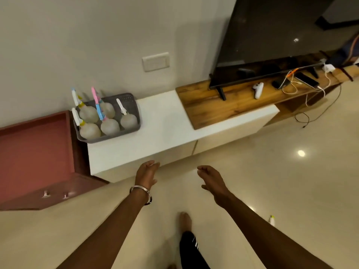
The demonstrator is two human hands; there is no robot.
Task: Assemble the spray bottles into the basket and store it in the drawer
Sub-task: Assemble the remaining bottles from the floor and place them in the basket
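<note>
A grey plastic basket (134, 111) stands on the left end of a low white cabinet top (165, 123). Several round translucent spray bottles (109, 126) with white, blue and pink trigger heads stand upright inside it. To its left a reddish-brown drawer (35, 148) is pulled open, its inside bare. My left hand (146, 174) with a metal bangle and my right hand (210, 180) hover over the floor just in front of the cabinet, fingers relaxed, holding nothing, well short of the basket.
A wooden TV stand (223, 105) to the right carries a television (272, 35), a white game controller (258, 90), a phone and cables. A wall switch plate (155, 61) sits above the cabinet. My bare foot (184, 220) is on the glossy tiled floor.
</note>
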